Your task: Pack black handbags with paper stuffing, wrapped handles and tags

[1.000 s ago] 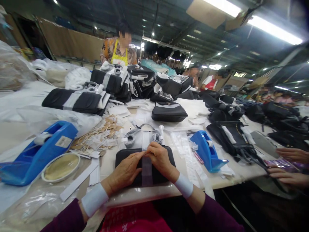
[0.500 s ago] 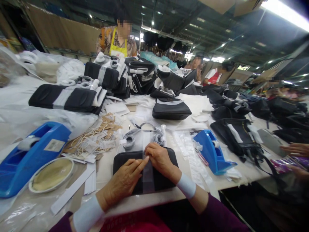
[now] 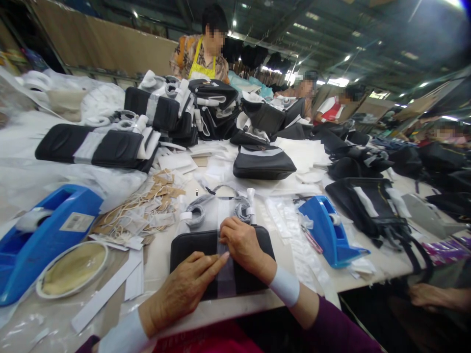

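A black bag [image 3: 184,247] lies flat on the worktop [image 3: 160,262] in the lower centre of the frame, near the front edge. A clear strip of tape [image 3: 225,284] runs down its middle, and two wrapped coils [image 3: 195,214] sit just beyond its top edge. The left hand [image 3: 186,287] rests over the lower left part of the bag, fingers stretched out and close together, tips at the tape; it has hold of nothing visible. The right hand [image 3: 243,242] is half curled on the right part of the bag, its bunched fingertips on the tape; whether they pinch it, I cannot tell. Both wrists wear pale bands [image 3: 286,285].

A blue tape dispenser [image 3: 75,203] stands at the left of the frame, with a shallow round dish [image 3: 55,296] just beside it and paper strips [image 3: 105,296] between the dish and the bag. Stringed tags [image 3: 143,201] lie heaped left of centre. Right of centre are a red cutter [image 3: 312,240] and a second dispenser [image 3: 326,233]. Another black bag [image 3: 263,164] sits mid-frame, and a person in a yellow apron [image 3: 202,61] is at upper centre. A co-worker's hand [image 3: 429,295] shows at lower right.
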Demonstrator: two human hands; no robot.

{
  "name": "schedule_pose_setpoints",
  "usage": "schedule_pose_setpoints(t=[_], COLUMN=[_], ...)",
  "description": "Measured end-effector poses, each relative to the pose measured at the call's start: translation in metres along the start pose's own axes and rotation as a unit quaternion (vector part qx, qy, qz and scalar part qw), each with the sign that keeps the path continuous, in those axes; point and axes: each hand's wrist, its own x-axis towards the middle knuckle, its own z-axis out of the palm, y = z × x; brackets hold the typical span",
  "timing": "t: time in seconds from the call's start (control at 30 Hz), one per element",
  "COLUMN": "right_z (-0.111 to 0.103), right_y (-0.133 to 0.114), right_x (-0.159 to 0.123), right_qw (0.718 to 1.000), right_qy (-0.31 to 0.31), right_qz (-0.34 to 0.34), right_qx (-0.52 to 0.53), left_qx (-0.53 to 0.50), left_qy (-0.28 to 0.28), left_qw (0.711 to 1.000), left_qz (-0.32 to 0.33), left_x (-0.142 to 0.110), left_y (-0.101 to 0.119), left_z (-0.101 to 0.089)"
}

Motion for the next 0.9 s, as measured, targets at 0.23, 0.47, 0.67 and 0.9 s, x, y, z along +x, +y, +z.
schedule_pose_setpoints(t=[0.23,0.47,0.67,0.9], right_z=[0.0030,0.0035,0.0046,0.0069], right_y=[-0.0001,-0.0015,-0.0014,-0.0012], right_x=[-0.0006,-0.0012,-0.0008,-0.0005], right_qw=[0.999,0.998,0.998,0.997], right_qy=[-0.009,-0.011,-0.008,-0.003], right_qz=[-0.009,-0.016,-0.013,-0.014], right_qx=[-0.030,-0.052,-0.060,-0.075], left_qx=[-0.008,0.001,0.079,0.113], left_qy=[0.003,0.007,-0.001,-0.032], left_qw=[1.000,1.000,0.997,0.993], left_qz=[0.010,0.002,0.006,0.028], left_x=[-0.0016,0.0019,0.0049,0.0057], left_y=[-0.0020,0.0023,0.0073,0.0056], left_z=[0.0007,-0.0004,-0.0004,0.0023])
